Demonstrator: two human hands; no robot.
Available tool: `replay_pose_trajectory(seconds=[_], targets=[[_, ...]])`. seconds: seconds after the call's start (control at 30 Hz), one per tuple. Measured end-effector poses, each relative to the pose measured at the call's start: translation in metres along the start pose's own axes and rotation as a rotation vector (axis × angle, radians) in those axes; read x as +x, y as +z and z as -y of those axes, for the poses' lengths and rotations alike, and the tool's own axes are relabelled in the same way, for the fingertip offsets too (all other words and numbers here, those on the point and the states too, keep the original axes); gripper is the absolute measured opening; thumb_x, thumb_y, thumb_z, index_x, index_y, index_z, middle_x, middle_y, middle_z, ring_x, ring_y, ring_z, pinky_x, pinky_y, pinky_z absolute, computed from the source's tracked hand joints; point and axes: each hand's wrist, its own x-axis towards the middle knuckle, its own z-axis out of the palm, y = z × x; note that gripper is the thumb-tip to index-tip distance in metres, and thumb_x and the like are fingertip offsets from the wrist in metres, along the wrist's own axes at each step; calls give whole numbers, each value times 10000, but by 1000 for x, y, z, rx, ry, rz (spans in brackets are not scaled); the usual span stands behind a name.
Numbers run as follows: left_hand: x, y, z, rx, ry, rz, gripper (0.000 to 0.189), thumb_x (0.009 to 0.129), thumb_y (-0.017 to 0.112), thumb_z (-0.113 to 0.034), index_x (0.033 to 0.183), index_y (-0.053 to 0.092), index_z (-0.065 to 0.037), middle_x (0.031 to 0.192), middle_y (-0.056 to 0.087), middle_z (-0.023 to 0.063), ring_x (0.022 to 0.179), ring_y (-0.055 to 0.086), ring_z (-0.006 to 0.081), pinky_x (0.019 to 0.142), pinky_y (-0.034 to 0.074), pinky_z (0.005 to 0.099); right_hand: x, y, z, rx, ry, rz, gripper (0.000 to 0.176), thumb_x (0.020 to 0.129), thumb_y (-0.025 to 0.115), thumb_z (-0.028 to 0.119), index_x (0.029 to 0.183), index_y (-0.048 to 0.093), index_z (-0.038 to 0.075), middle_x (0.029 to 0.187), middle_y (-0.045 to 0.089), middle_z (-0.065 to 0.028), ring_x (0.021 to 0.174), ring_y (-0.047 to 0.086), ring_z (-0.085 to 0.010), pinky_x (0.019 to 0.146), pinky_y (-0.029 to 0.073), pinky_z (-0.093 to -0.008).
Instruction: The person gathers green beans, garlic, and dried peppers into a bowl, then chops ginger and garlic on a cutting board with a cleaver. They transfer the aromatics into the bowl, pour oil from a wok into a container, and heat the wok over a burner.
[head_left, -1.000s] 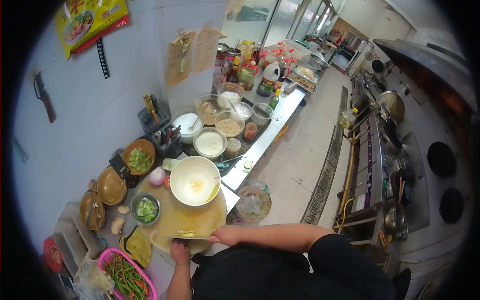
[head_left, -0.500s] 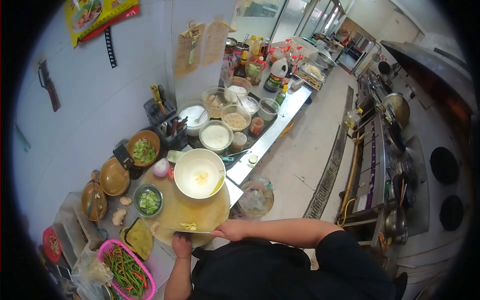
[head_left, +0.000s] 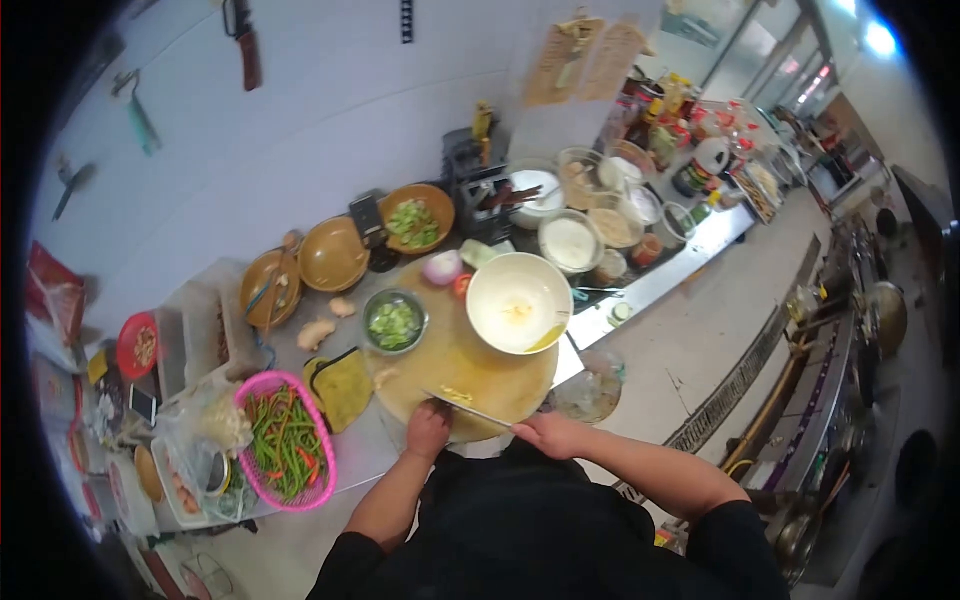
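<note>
My right hand (head_left: 548, 435) is closed on the handle of a knife at the near edge of the round cutting board (head_left: 490, 385). The knife's thin blade (head_left: 472, 408) points left across the board. At the blade's far end is my left hand (head_left: 430, 428), its fingers curled; whatever they grip is hidden. Pale yellow slivers (head_left: 457, 395) lie along the blade. Beyond them stands a large cream bowl (head_left: 490, 305) with a brownish residue inside. A metal bowl (head_left: 422, 335) of chopped green vegetable sits at the board's left.
A pink basket (head_left: 331, 450) of green and red chillies and a yellow cloth (head_left: 342, 392) lie left. Ginger pieces (head_left: 316, 334), an onion (head_left: 443, 267) and brown bowls (head_left: 334, 255) are behind. Seasoning tubs (head_left: 571, 241) line the back right; a stove range (head_left: 845, 400) stands across the aisle.
The view has swung left, shifting the counter rightward in the frame and showing more of its left end. The knife is now tilted, its handle end nearer me. Both hands remain at the knife.
</note>
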Motion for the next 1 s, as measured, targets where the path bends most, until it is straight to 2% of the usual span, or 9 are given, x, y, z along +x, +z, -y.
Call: replay_pose_trajectory(seconds=[0.27,0.47,0.57,0.63,0.77,0.83,0.9,0.97,1.0], targets=[[0,-6,1,21,9,86,228,687,657,-89,908,649,-34,990,614,112,980,581,288,870,478,377,20,18,-5,14,-34,-87,489,997,359,432,1133,615,38,1025,642,-243,976,599,-419,869,468,-462],[5,-12,-5,-44,-115,178,209,721,640,-102,914,652,-23,968,628,136,958,592,308,872,486,396,12,20,-23,94,-43,-118,481,977,401,456,1142,621,61,972,656,-224,915,625,-396,821,490,-444],[9,-20,-8,-56,-304,265,197,772,624,-103,944,651,-11,971,637,147,944,600,319,874,485,398,-2,10,-21,25,-75,-199,477,965,414,477,1158,616,91,968,664,-207,876,636,-397,801,498,-455],[11,-28,-1,-369,-714,-4,192,811,611,-120,965,654,-14,993,639,147,955,600,331,874,482,397,-11,2,-15,-100,-39,-212,492,947,434,515,1213,591,131,993,668,-192,858,643,-396,780,508,-471],[38,-63,14,-57,-597,-35,214,838,624,-149,1010,639,-23,960,644,138,870,632,291,780,510,377,-20,-1,-11,-363,67,-211,537,912,472,565,1246,561,154,953,675,-170,843,655,-364,733,528,-455],[52,-68,10,-84,-538,42,306,809,646,-196,1043,616,-2,1036,627,165,996,582,332,907,460,404,-19,1,-17,-537,-22,-297,581,874,501,602,1256,546,167,856,669,-136,815,667,-318,655,541,-428],[70,-63,-10,-17,-326,193,420,802,668,-240,1141,576,-10,1145,577,198,1087,529,364,960,425,431,-14,8,-25,-571,-104,-354,586,864,508,606,1247,551,164,822,659,-120,796,667,-301,625,537,-415],[82,-48,-41,-28,-265,261,580,815,655,-333,1283,495,-31,1325,458,226,1240,414,394,1053,332,469,-12,10,-25,-604,-185,-416,592,855,516,611,1238,556,161,788,649,-104,778,667,-284,595,534,-402],[86,-39,-49,-28,-264,262,580,815,655,-333,1283,495,-31,1325,458,226,1240,414,394,1053,332,469,-12,10,-22,-621,-201,-418,582,853,522,606,1221,568,157,779,644,-99,766,664,-283,585,530,-405]])
